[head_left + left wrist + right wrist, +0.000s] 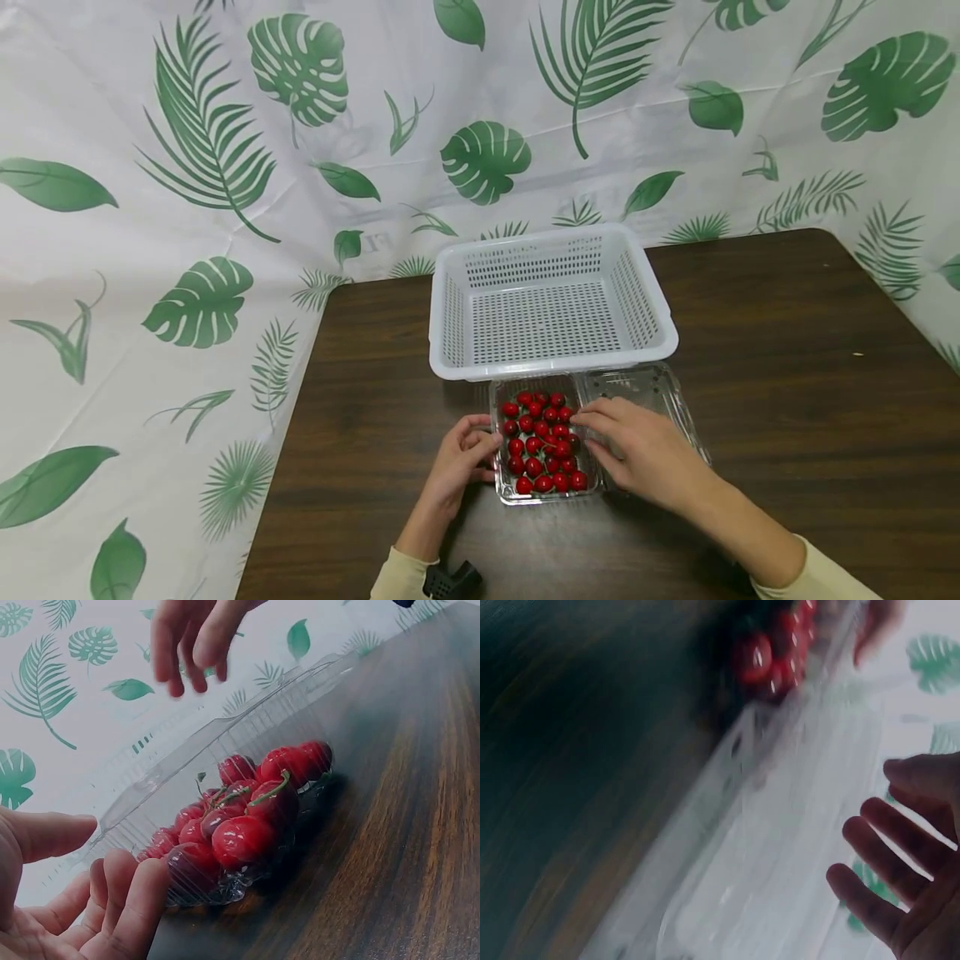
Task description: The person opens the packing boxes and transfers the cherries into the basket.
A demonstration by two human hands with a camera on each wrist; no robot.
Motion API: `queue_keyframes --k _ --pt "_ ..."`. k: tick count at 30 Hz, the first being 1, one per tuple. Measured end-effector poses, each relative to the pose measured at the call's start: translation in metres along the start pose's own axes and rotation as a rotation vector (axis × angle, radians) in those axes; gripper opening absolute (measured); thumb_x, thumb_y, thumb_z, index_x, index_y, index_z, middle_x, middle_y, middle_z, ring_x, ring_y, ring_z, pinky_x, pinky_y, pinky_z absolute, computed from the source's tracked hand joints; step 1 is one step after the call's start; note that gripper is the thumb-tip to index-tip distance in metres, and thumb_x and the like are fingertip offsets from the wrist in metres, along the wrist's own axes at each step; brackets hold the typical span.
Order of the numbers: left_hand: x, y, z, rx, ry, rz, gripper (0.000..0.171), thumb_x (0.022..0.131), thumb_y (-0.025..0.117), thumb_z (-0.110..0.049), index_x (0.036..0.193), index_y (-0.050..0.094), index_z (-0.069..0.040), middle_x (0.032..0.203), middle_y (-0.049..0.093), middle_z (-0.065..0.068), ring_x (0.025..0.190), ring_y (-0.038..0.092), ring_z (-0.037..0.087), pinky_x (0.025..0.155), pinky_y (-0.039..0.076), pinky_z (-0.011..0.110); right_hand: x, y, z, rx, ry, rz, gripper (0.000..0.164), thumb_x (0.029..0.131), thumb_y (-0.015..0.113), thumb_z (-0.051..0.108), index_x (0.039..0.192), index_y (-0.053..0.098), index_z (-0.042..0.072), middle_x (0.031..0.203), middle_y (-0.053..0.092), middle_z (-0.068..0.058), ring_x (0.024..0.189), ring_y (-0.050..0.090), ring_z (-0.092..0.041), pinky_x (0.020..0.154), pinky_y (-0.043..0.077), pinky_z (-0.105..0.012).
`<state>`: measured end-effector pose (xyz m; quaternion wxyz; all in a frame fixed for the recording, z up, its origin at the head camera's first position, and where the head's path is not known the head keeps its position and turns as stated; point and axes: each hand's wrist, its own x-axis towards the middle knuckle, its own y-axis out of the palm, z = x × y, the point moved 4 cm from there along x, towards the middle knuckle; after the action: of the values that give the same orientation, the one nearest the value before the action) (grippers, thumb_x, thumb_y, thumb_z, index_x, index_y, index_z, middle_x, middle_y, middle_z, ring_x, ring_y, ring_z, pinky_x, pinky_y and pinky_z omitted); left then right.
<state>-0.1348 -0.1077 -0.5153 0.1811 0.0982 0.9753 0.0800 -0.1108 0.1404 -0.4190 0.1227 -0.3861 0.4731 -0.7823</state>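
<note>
Between the hands, cherries (533,445) are held in the box (517,501). Only lightly touched by the relaxed left hand (459,458), it could be tipped if bumped by the open right hand (641,446).

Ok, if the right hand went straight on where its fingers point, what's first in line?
Likely the cherries in the box; the right hand looks above them, but exact height is unclear.

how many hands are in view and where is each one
2. The left hand is at the left edge of the clear box of cherries; the right hand is above the box's right edge and lid. No others show.
</note>
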Motion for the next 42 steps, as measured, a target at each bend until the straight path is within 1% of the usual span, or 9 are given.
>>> queue_keyframes --k 4,7,10,15,21,28,34,39,42 --pt "0.000 0.000 0.002 0.000 0.001 -0.010 0.043 0.092 0.068 -0.011 0.127 0.047 0.002 0.083 0.060 0.002 0.069 0.057 0.012 0.053 0.053 0.026 0.007 0.025 0.013 -0.041 -0.118 0.077 0.033 0.076 0.079 0.012 0.108 0.071 0.008 0.105 0.066 -0.002 0.097 0.063 -0.021 0.087 0.052 -0.041" --pt "0.000 -0.001 0.002 0.004 0.001 -0.019 0.042 0.092 0.068 -0.013 0.127 0.048 0.001 0.084 0.061 0.002 0.069 0.057 0.012 0.053 0.052 0.026 0.011 0.040 0.019 -0.086 -0.151 0.147 0.030 0.078 0.077 0.013 0.107 0.072 0.008 0.102 0.068 -0.002 0.096 0.062 -0.022 0.091 0.049 -0.040" --pt "0.000 -0.001 0.001 0.002 0.000 -0.026 0.043 0.092 0.068 -0.012 0.126 0.048 0.001 0.084 0.061 0.002 0.069 0.057 0.012 0.053 0.052 0.025 0.015 0.050 0.023 -0.143 -0.153 0.228 0.024 0.080 0.074 0.013 0.103 0.073 0.010 0.097 0.068 -0.001 0.090 0.062 -0.020 0.086 0.049 -0.037" --pt "0.000 0.000 0.000 -0.018 0.005 -0.032 0.042 0.091 0.069 -0.010 0.125 0.048 0.002 0.082 0.061 0.001 0.067 0.056 0.011 0.052 0.052 0.025 0.018 0.064 0.025 -0.241 -0.126 0.337 0.018 0.076 0.074 0.012 0.093 0.072 0.014 0.087 0.063 0.001 0.079 0.059 -0.020 0.068 0.050 -0.032" --pt "0.001 0.001 -0.001 -0.014 0.011 -0.028 0.041 0.091 0.068 -0.009 0.125 0.049 0.003 0.081 0.060 0.000 0.067 0.056 0.011 0.053 0.052 0.025 0.022 0.070 0.025 -0.262 -0.073 0.371 0.023 0.072 0.078 0.011 0.094 0.071 0.013 0.085 0.059 -0.001 0.074 0.058 -0.020 0.061 0.050 -0.034" --pt "0.001 0.002 0.000 -0.016 0.013 -0.036 0.039 0.091 0.067 -0.008 0.124 0.049 0.003 0.080 0.059 0.000 0.065 0.055 0.011 0.052 0.051 0.024 0.029 0.073 0.026 -0.238 -0.050 0.439 0.033 0.072 0.079 0.008 0.103 0.072 0.014 0.091 0.062 -0.004 0.078 0.061 -0.022 0.065 0.053 -0.037" --pt "0.002 0.002 0.000 -0.012 0.011 -0.038 0.039 0.091 0.067 -0.009 0.124 0.049 0.001 0.081 0.060 0.000 0.066 0.055 0.011 0.053 0.051 0.024 0.031 0.076 0.027 -0.203 -0.073 0.469 0.021 0.072 0.078 0.007 0.088 0.075 0.021 0.085 0.058 0.001 0.071 0.055 -0.017 0.059 0.049 -0.030" --pt "0.002 0.002 0.000 -0.008 0.013 -0.036 0.040 0.091 0.067 -0.009 0.125 0.048 0.002 0.081 0.060 0.000 0.066 0.055 0.011 0.053 0.051 0.024 0.032 0.075 0.026 -0.206 -0.088 0.408 0.012 0.071 0.077 0.009 0.072 0.070 0.018 0.076 0.051 0.003 0.066 0.052 -0.016 0.053 0.046 -0.028" --pt "0.002 0.003 -0.001 -0.010 0.013 -0.035 0.040 0.091 0.067 -0.009 0.125 0.048 0.002 0.081 0.060 0.000 0.067 0.055 0.011 0.052 0.052 0.024 0.032 0.074 0.026 -0.211 -0.089 0.370 0.012 0.074 0.077 0.013 0.069 0.066 0.016 0.075 0.051 0.003 0.065 0.052 -0.015 0.051 0.045 -0.027"
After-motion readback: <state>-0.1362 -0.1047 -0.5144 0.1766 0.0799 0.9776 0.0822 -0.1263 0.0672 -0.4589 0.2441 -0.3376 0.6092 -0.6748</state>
